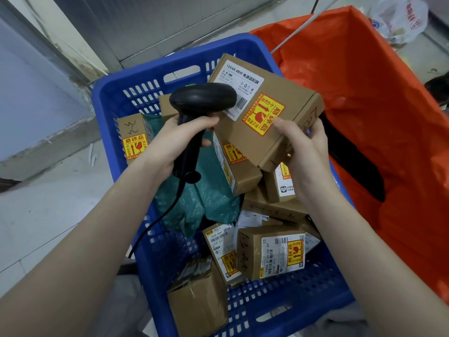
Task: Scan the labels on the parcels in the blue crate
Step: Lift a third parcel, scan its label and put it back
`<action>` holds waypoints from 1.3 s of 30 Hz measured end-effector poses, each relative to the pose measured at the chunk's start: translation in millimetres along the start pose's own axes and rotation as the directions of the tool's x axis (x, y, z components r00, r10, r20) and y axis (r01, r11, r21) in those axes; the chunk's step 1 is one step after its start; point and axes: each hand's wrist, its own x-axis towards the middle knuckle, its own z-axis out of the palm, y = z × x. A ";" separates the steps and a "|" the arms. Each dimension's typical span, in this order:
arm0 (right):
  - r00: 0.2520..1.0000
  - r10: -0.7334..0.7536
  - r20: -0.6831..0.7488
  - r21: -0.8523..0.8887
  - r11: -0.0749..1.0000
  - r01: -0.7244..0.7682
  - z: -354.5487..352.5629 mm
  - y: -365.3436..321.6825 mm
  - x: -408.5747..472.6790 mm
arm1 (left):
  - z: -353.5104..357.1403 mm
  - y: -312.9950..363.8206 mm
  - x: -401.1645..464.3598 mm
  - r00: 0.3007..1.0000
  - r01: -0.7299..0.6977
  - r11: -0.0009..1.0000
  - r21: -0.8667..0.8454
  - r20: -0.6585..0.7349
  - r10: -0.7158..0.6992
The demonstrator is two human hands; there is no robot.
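A blue slotted crate (116, 98) stands on the floor, holding several brown cardboard parcels and green plastic mailers (206, 198). My left hand (177, 142) grips a black corded barcode scanner (201, 100), whose head sits over the white label of a flat cardboard box (274, 113). That box is lifted above the crate with my right hand (303, 147) gripping its near right corner. It carries a white label with a barcode and a yellow-red fragile sticker. Two labelled parcels (269, 254) lie near the crate's front.
An orange sack (376, 105) stands open right of the crate, touching its side, with a dark item inside. A clear plastic bag (401, 18) lies on the floor at the back right. Tiled floor and a wall base run along the left.
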 end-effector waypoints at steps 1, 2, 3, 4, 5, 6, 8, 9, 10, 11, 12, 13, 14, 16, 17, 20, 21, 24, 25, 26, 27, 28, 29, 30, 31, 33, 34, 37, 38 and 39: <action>0.999 -0.026 0.022 -0.041 0.999 0.027 1.1 0.5 -1.7 | -1.0 -0.1 0.7 1.000 0.003 1.000 0.005 -0.015 -0.003; 0.998 -0.045 0.045 -0.082 0.995 0.049 1.9 1.6 -3.1 | -2.4 -0.1 1.3 0.999 0.011 1.000 0.013 -0.031 -0.010; 0.996 -0.055 0.065 -0.116 0.991 0.062 2.3 2.7 -4.0 | -4.1 -0.5 2.4 0.999 0.017 1.000 0.015 -0.045 -0.017; 0.995 -0.054 0.080 -0.135 0.989 0.065 2.4 3.9 -4.2 | -6.0 -0.9 3.1 0.999 0.020 1.000 0.014 -0.051 -0.019; 0.995 -0.046 0.089 -0.141 0.988 0.058 2.2 4.6 -3.9 | -8.0 -1.3 3.7 0.998 0.023 1.000 0.013 -0.053 -0.022; 0.995 -0.032 0.095 -0.143 0.989 0.046 1.9 5.4 -3.3 | -9.4 -1.9 3.9 0.998 0.028 0.999 0.017 -0.052 -0.027; 0.995 -0.004 0.101 -0.169 0.985 0.021 2.7 5.5 -3.3 | -12.5 -3.9 4.1 0.998 0.034 0.999 0.038 -0.049 -0.033; 0.995 0.009 0.103 -0.189 0.982 0.011 3.6 5.0 -4.0 | -13.5 -5.2 4.2 0.998 0.034 0.998 0.048 -0.049 -0.032; 0.994 0.022 0.104 -0.204 0.979 0.000 4.6 5.0 -4.6 | -14.5 -6.2 4.1 0.998 0.031 0.998 0.055 -0.049 -0.028; 0.994 0.038 0.105 -0.211 0.977 -0.015 5.1 4.9 -5.0 | -15.7 -7.3 4.3 0.999 0.027 0.998 0.063 -0.049 -0.023; 0.992 0.061 0.109 -0.217 0.976 -0.036 5.6 4.9 -5.2 | -17.1 -8.3 4.4 0.999 0.023 0.997 0.074 -0.048 -0.019; 0.988 0.094 0.121 -0.225 0.972 -0.064 5.6 5.5 -4.9 | -19.5 -9.3 4.6 0.999 0.019 0.996 0.088 -0.046 -0.015; 0.980 0.136 0.144 -0.240 0.966 -0.098 5.4 6.2 -4.5 | -22.5 -10.3 4.7 0.999 0.018 0.995 0.100 -0.041 -0.014; 0.954 0.220 0.202 -0.297 0.942 -0.154 5.2 8.4 -4.0 | -30.0 -12.2 5.2 0.999 0.021 0.992 0.126 -0.027 -0.018; 0.940 0.253 0.230 -0.332 0.928 -0.169 5.7 10.4 -4.7 | -33.8 -13.0 5.2 0.999 0.025 0.990 0.138 -0.025 -0.021; 0.919 0.286 0.271 -0.392 0.905 -0.166 11.9 17.1 -11.2 | -43.0 -15.8 3.4 0.998 0.030 0.992 0.119 -0.050 -0.024; 0.918 0.280 0.280 -0.407 0.901 -0.150 14.7 19.9 -14.1 | -45.2 -17.2 2.8 0.997 0.034 0.994 0.103 -0.067 -0.027; 0.922 0.263 0.284 -0.453 0.885 -0.113 23.2 32.6 -20.6 | -50.9 -23.8 1.7 0.993 0.052 0.994 0.092 -0.113 -0.041; 0.925 0.255 0.280 -0.465 0.880 -0.102 26.1 37.1 -22.7 | -52.3 -27.0 1.7 0.991 0.060 0.993 0.097 -0.129 -0.047; 0.929 0.246 0.277 -0.476 0.875 -0.090 27.7 42.1 -24.6 | -53.6 -30.2 1.9 0.989 0.068 0.992 0.109 -0.137 -0.053; 0.930 0.244 0.276 -0.483 0.872 -0.086 29.4 47.0 -26.9 | -55.2 -33.8 1.3 0.988 0.078 0.989 0.127 -0.142 -0.060; 0.929 0.244 0.279 -0.476 0.875 -0.087 31.3 51.1 -29.2 | -56.9 -37.4 0.5 0.988 0.090 0.985 0.147 -0.140 -0.070; 0.927 0.246 0.285 -0.467 0.880 -0.090 33.4 53.6 -32.1 | -58.0 -40.6 -0.4 0.989 0.099 0.981 0.167 -0.129 -0.077; 0.922 0.255 0.292 -0.466 0.880 -0.096 34.7 56.2 -35.1 | -59.5 -44.8 -1.0 0.989 0.105 0.978 0.182 -0.121 -0.084; 0.918 0.266 0.296 -0.476 0.874 -0.100 35.6 59.4 -37.3 | -60.3 -47.9 -1.5 0.989 0.110 0.975 0.191 -0.118 -0.089; 0.910 0.289 0.299 -0.504 0.857 -0.106 36.0 68.8 -39.5 | -61.8 -53.7 -2.3 0.987 0.122 0.972 0.200 -0.124 -0.099; 0.907 0.297 0.299 -0.522 0.846 -0.105 36.6 73.0 -40.2 | -62.1 -55.9 -3.1 0.986 0.127 0.972 0.200 -0.128 -0.103; 0.890 0.316 0.329 -0.571 0.817 -0.079 38.8 79.1 -41.1 | -62.9 -60.5 -5.1 0.986 0.138 0.972 0.191 -0.121 -0.116; 0.885 0.323 0.336 -0.600 0.797 -0.063 39.0 79.5 -41.0 | -63.7 -61.5 -5.7 0.986 0.138 0.972 0.188 -0.120 -0.117; 0.881 0.329 0.341 -0.635 0.772 -0.042 38.5 79.8 -40.7 | -64.3 -61.9 -6.0 0.986 0.136 0.974 0.182 -0.122 -0.115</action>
